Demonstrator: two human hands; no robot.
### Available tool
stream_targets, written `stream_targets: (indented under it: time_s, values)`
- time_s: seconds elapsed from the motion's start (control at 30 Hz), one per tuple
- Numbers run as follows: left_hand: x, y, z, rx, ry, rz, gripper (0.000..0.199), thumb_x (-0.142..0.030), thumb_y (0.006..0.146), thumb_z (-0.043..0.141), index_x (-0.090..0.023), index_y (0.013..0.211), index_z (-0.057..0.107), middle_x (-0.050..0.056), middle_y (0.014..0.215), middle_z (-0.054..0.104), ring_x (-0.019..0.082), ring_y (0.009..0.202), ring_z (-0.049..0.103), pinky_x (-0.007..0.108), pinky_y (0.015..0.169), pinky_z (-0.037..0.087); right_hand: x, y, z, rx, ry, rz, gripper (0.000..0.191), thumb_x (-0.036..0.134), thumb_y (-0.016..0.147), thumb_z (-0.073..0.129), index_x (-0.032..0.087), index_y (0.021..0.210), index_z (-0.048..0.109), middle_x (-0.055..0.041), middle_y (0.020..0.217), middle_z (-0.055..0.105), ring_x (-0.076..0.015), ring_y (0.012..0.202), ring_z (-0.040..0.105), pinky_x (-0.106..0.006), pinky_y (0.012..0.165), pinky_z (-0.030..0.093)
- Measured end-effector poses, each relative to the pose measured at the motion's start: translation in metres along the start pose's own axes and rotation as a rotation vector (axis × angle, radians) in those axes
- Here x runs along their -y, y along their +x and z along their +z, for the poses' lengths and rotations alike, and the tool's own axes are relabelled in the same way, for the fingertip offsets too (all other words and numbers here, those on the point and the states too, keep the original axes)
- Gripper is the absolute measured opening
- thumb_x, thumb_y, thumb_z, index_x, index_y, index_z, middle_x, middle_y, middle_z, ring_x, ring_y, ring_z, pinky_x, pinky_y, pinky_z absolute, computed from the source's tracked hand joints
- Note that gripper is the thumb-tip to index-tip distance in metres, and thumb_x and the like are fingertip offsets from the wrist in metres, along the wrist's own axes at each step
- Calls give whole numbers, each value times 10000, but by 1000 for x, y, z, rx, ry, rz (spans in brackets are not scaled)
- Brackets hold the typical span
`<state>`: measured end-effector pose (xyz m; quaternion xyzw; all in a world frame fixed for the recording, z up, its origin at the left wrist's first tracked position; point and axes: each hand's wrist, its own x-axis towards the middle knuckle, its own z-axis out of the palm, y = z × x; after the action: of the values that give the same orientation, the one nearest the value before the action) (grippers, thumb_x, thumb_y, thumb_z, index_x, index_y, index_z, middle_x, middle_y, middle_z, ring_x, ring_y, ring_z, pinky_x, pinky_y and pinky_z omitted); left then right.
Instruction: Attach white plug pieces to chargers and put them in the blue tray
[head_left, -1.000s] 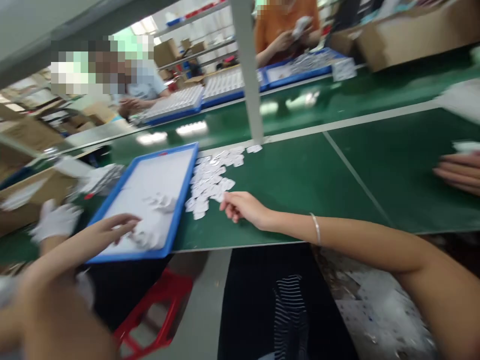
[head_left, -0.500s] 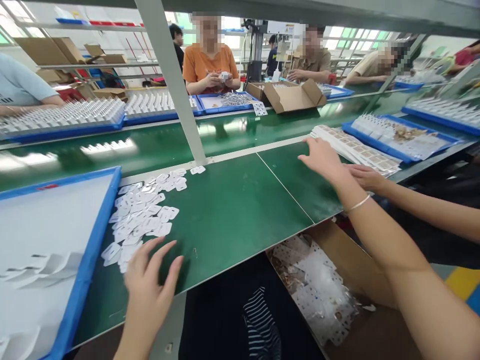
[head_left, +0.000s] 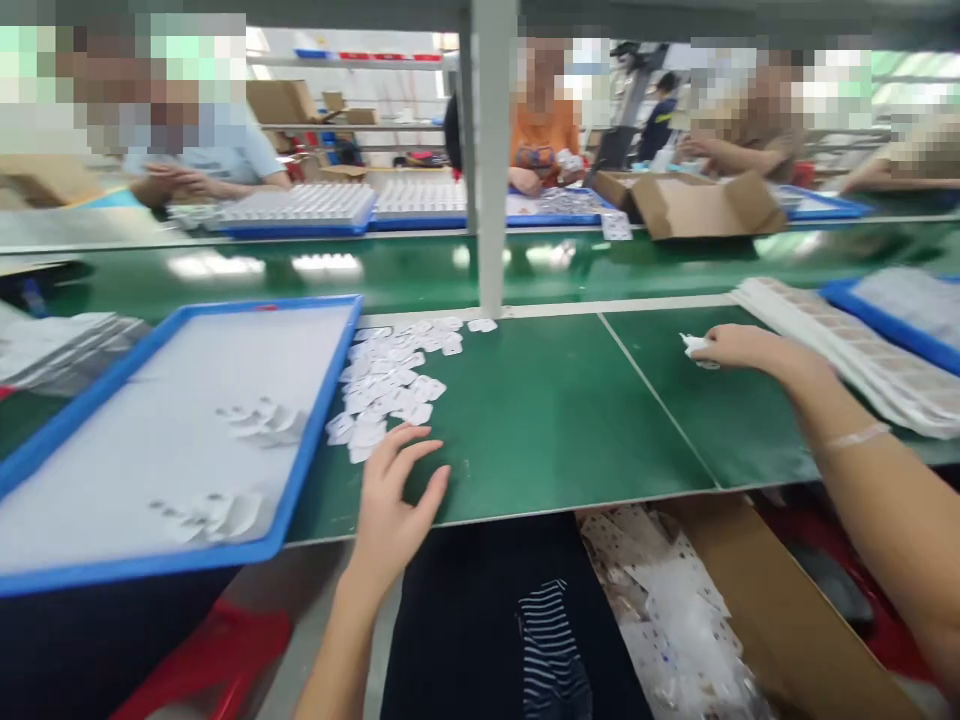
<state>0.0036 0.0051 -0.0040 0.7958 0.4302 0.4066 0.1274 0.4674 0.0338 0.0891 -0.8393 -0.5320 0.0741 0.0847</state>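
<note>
Cards [head_left: 386, 380], small, white and flat, lie in a loose, overlapping heap on the green bench [head_left: 540, 400], just beside the blue rim of the tray [head_left: 317, 430]. In the head view, the person's left hand [head_left: 394, 505] is at the near end of the heap, fingers spread and curved, thumb apart, with nothing seen between them; whether a fingertip touches a card cannot be told. The right hand [head_left: 739, 348], well apart to the right, has a narrow pinch on a small white piece [head_left: 696, 345], too blurred to tell if it is one layer or several.

By their look, the cards should be very light, thin and fairly stiff, likelier to crease than to break. Their faces seem smooth, so overlapping ones may slide or come up two at a time. An edge or corner overhanging a neighbour should give the best hold, between thumb and forefinger; one flat on the bench would be harder to lift. The white piece probably needs only a light pinch at its edge.
</note>
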Motion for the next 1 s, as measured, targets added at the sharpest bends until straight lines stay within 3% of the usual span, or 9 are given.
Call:
stream_targets:
  time_s: [0.1,0.23,0.33,0.43,0.47,0.53,0.63,0.8,1.0]
  values:
    - [-13,-2,9,98,22,-29,374,-266,922,640,-253,1287,561,86,1378,556,240,1326,516,436,1146,419,67,-30,17,271,104,-208,510,400,885,656,160,1319,534,-85,856,718,-231,692,659,-335,651,482]
    - [-23,-3,13,219,-28,-48,814,-384,843,750,-269,1519,312,118,1562,396,281,1418,428,448,1176,377,163,-93,36,565,252,-581,549,434,859,617,227,1327,419,2,777,673,-196,660,602,-292,600,413]
    - [-24,-3,9,261,-197,-173,579,-382,855,734,-250,1364,494,98,1385,581,263,1206,593,404,1029,474,215,-112,50,771,383,-788,534,457,870,624,228,1308,421,15,769,677,-176,659,587,-275,596,408]
    - [-21,1,4,242,-404,-345,259,-372,890,688,-212,1077,607,37,1027,683,195,919,629,313,835,492,245,-84,66,1034,464,-858,473,565,925,541,210,1236,519,-23,792,707,-178,690,630,-278,626,460]
    - [-20,2,2,222,-456,-390,254,-381,879,700,-206,1036,603,24,961,664,178,866,608,288,784,478,251,-68,72,985,454,-818,455,593,943,491,201,1159,577,-38,791,710,-180,692,639,-283,634,471]
    - [-17,4,0,175,-536,-459,307,-405,840,741,-204,1011,585,6,902,621,153,805,564,257,714,444,262,-35,86,567,355,-658,417,588,941,495,198,998,630,-60,849,714,-192,750,651,-292,660,469]
    - [-15,4,0,128,-649,-513,334,-413,817,762,-205,990,567,2,898,598,138,786,540,245,689,423,274,3,109,205,247,-477,420,564,906,568,166,1039,579,-142,1029,687,-283,941,634,-350,722,449]
    - [-14,3,-1,122,-721,-533,349,-394,794,786,-205,983,562,13,921,606,136,791,546,246,681,429,282,24,130,146,167,-449,276,436,867,649,177,904,561,-149,985,679,-320,937,623,-364,698,427]
    - [-17,4,-1,132,-722,-529,330,-373,802,781,-200,974,559,14,918,595,135,797,536,245,687,425,255,17,126,171,167,-485,95,233,868,596,186,787,578,-112,917,689,-273,870,623,-341,677,400]
